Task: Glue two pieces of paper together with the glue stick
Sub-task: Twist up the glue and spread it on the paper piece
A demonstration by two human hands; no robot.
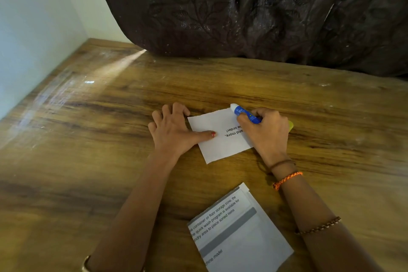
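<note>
nearest, a printed sheet (240, 232) lies on the wooden table (88, 139), well short of both hands. beyond it, the left hand (172, 130) spreads its fingers, thumb pressing the small paper (217, 137). the right hand (267, 132) is clenched around the glue stick (244, 113), whose white tip is at the paper's far corner.

Wooden table (92, 130), dark leaf-patterned curtain (254, 11) behind, pale wall (33, 28) left

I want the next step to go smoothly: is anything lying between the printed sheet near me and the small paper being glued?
Nothing visible: only bare table separates the printed sheet from the small paper.
</note>
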